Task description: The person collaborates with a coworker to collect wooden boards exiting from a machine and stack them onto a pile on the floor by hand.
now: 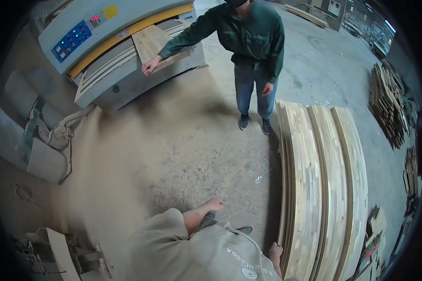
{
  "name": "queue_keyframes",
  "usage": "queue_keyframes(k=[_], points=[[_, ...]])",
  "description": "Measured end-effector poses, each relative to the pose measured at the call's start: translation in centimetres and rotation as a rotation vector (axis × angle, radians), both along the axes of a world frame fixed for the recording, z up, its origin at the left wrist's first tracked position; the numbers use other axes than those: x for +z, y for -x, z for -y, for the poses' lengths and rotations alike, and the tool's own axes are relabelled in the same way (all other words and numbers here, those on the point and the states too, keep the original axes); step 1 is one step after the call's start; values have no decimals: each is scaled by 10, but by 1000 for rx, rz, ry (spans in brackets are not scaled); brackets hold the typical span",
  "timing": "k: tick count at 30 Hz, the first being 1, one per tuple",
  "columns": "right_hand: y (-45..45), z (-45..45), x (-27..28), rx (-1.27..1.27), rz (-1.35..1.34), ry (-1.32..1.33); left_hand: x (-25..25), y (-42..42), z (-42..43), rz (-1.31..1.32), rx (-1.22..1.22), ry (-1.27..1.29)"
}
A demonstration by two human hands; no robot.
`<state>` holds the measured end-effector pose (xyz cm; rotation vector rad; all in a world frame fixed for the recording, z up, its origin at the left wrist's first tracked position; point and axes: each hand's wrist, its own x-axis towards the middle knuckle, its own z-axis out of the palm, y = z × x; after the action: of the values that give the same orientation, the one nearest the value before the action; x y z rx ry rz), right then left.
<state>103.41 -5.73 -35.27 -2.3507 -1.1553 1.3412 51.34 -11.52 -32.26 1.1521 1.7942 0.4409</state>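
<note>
My left hand (pixel 214 204) is held out in front of my body over the floor, its fingers curled closed, and I see nothing in it. Down at the right, my right hand (pixel 275 250) is at the near left edge of a stack of long wooden panels (pixel 299 187). Its fingers are small and partly hidden, so I cannot tell whether they grip a panel or only rest against it. The panels are pale, jointed from strips, and lie in several side-by-side rows.
A co-worker in a green jacket (pixel 253 42) stands ahead, one arm over a wooden panel (pixel 150 40) on the bed of a large machine (pixel 122 79) with a control panel (pixel 72 41). Scrap wood piles (pixel 387 105) line the right. The concrete floor (pixel 206 164) is dusty.
</note>
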Motion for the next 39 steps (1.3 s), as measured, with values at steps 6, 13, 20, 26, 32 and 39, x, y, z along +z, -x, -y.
queue_keyframes(k=[6, 13, 20, 26, 32, 39], points=[[11, -27, 66, 318, 50, -204, -29, -9, 25, -53, -129, 234], [-88, 31, 69, -209, 42, -205, -10, -82, -53, -173, -234, 431], [-147, 169, -59, -488, 99, 106, 17, -177, -170, -38, -353, 164], [-150, 154, -3, -595, 57, 161, 20, -254, -244, -133, -568, 222], [-235, 88, 78, -713, 126, 29, -77, -285, -283, -164, -725, 311], [-418, 53, 117, -785, 151, 52, -33, -403, -286, 52, -670, 165]])
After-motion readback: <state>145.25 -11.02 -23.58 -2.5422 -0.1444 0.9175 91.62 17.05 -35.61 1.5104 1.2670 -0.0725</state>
